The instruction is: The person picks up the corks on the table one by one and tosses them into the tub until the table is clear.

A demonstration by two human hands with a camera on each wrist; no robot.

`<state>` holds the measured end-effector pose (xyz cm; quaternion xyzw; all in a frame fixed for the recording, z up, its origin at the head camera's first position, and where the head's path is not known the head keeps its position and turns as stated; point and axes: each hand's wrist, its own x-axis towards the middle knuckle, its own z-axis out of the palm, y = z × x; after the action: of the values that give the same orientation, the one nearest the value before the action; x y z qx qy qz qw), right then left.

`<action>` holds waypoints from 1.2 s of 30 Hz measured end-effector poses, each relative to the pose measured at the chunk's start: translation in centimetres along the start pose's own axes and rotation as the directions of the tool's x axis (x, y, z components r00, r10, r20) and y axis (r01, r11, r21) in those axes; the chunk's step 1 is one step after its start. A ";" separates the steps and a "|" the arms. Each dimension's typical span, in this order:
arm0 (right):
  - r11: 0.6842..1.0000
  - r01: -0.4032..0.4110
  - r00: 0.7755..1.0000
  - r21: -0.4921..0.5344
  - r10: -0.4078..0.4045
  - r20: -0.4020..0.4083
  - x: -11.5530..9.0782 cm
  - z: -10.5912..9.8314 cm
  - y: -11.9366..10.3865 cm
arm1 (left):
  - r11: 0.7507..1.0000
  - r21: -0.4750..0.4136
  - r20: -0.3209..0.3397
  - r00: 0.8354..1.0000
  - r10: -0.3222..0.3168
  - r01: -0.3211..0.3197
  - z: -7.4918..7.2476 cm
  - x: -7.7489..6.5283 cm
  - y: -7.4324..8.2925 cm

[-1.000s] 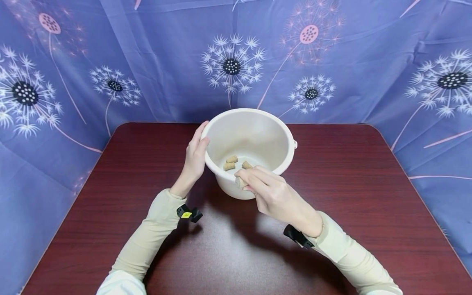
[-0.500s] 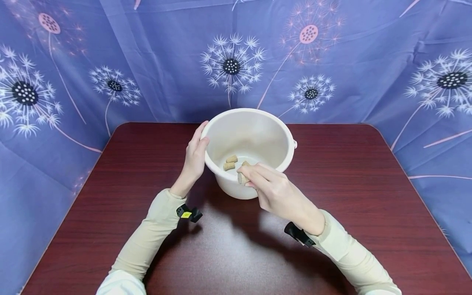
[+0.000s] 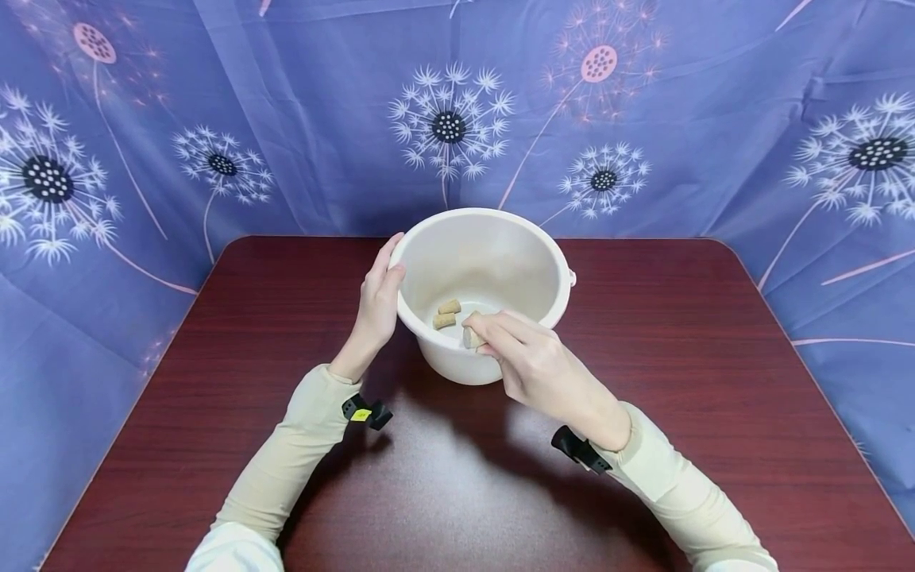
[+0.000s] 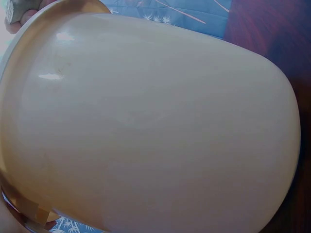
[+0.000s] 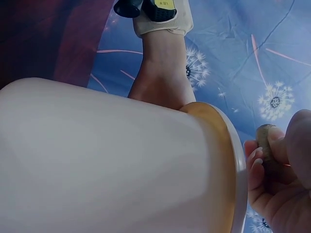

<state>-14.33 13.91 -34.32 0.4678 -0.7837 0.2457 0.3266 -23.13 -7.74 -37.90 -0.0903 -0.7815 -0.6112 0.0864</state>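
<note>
A white plastic bucket (image 3: 457, 361) stands on the table with its mouth tipped toward the viewer in the head view. My left hand (image 3: 379, 302) holds its left rim, thumb at the edge and fingers along the outer wall. Two tan corks (image 3: 445, 321) lie on the bucket's floor. Over the near rim, my right hand (image 3: 525, 357) pinches another cork (image 3: 472, 339) between thumb and fingers. That same cork (image 5: 264, 138) shows just past the rim in the right wrist view. The bucket wall (image 4: 155, 121) fills most of the left wrist view.
The dark red wooden table (image 3: 686, 334) extends around the bucket. A blue cloth (image 3: 322, 119) with dandelion prints hangs behind it and along both sides. On the bucket's right rim is a small lug (image 3: 573, 279). Black straps with small devices (image 3: 367, 413) sit on the wrists.
My right hand has shifted slightly up and right with the pinched cork, farther over the rim, and now covers a third cork seen earlier inside. My left hand and the bucket stay put.
</note>
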 end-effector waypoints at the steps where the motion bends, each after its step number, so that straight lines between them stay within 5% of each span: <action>1: 1.000 -0.005 1.000 -0.002 0.005 0.001 0.0 0.0 0.0 | 1.000 0.000 -0.001 1.000 -0.001 0.001 0.0 0.0 0.0; 36: 0.992 -0.121 0.993 -0.035 0.121 -0.008 0.1 -0.3 1.0 | 1.000 -0.008 0.006 1.000 -0.008 0.008 0.0 0.1 -0.2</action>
<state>-15.13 14.48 -34.18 0.4127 -0.8140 0.2523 0.3216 -23.27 -7.79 -38.10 -0.0893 -0.7795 -0.6146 0.0812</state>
